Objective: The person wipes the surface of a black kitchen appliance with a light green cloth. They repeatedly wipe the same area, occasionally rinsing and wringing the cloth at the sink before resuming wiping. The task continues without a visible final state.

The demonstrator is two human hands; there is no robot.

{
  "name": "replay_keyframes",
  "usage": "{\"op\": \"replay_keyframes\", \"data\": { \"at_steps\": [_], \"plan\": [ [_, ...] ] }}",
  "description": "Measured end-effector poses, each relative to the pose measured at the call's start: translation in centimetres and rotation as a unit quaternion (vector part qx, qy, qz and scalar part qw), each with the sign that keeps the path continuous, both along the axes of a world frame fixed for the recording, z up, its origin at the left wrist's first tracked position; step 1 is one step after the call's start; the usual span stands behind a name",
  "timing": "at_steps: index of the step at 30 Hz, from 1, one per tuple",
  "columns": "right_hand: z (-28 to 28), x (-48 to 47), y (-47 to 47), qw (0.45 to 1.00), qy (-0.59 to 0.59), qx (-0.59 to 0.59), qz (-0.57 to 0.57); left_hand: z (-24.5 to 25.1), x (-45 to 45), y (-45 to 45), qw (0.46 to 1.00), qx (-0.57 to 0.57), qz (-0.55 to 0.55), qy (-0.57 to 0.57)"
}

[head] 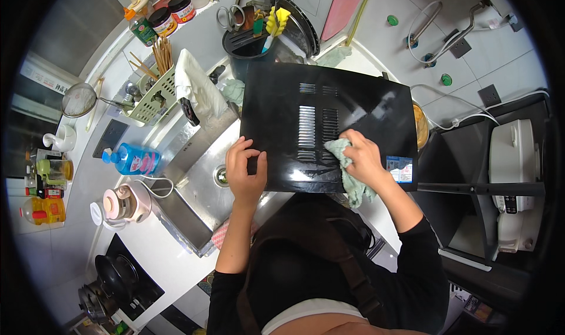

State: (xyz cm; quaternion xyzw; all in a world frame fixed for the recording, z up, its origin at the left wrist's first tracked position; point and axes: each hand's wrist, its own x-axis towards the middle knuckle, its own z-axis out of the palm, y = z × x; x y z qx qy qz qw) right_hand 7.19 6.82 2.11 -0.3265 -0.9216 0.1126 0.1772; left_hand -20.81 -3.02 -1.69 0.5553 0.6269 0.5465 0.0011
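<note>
Before me is a large black metal panel point(282, 110) with rows of vent slots and a label bearing writing near its right corner. It overlaps the sink side of the counter. My left hand point(246, 169) rests at the panel's left edge, its thumb and fingers curved around that edge. My right hand point(362, 158) holds a crumpled pale green cloth point(342, 151) against the panel beside the lower vent slots. Part of the cloth hangs over the panel's near edge. What supports the panel underneath is hidden.
Left of the panel lies a stainless steel sink point(207, 202). Around it stand a blue detergent bottle point(137, 159), a green utensil basket point(154, 101) and a pink kettle point(128, 202). A black bin point(238, 48) is behind; a black shelf point(459, 158) with a white appliance point(510, 154) stands right.
</note>
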Motion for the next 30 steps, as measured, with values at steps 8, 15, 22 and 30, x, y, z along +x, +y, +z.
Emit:
{"op": "replay_keyframes", "data": {
  "at_steps": [8, 15, 22, 30],
  "plan": [
    [1.5, 0.3, 1.7, 0.996, -0.065, 0.067, -0.015, 0.1, 0.0, 0.0, 1.000, 0.005, 0.009, -0.004],
    [1.0, -1.9, 4.9, 0.993, -0.065, 0.096, 0.010, 0.3, 0.1, -0.1, 1.000, -0.004, 0.003, 0.002],
    [1.0, -0.6, 6.7, 0.995, -0.043, 0.054, 0.065, 0.3, 0.3, -0.3, 1.000, -0.004, 0.012, -0.022],
    [1.0, -0.9, 8.3, 0.997, -0.072, -0.008, 0.035, 0.4, 0.2, -0.2, 0.999, -0.005, 0.015, -0.031]
  ]
}}
